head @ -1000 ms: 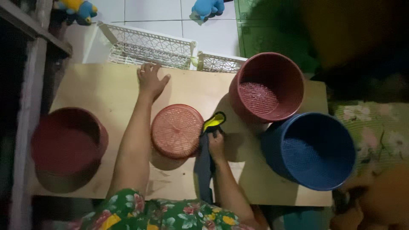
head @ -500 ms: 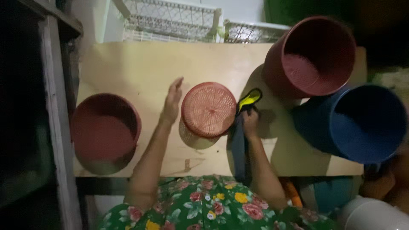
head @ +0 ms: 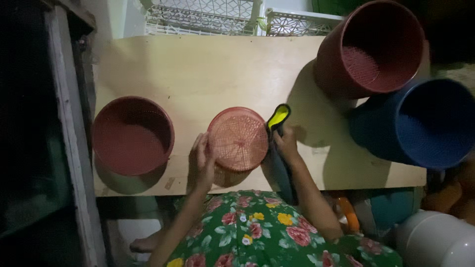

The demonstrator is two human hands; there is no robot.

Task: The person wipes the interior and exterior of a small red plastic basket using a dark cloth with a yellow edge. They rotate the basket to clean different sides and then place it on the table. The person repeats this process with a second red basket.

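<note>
An upside-down orange-red mesh basket (head: 238, 138) stands on the wooden tabletop (head: 208, 69) in front of me. My left hand (head: 202, 163) rests against its left side, fingers curved along the wall. My right hand (head: 285, 144) presses a dark blue cloth with a yellow end (head: 278, 117) against the basket's right side; the cloth hangs down over the table's near edge.
A red basket (head: 132, 134) stands upright at the left. At the right are a larger red basket (head: 372, 47) and a blue one (head: 421, 123). White lattice crates (head: 208, 15) lie beyond the table. A dark frame (head: 64, 123) runs along the left.
My left hand has come back from the far side of the table to the upside-down basket's left side. The view has shifted, so the table sits higher in the picture.
</note>
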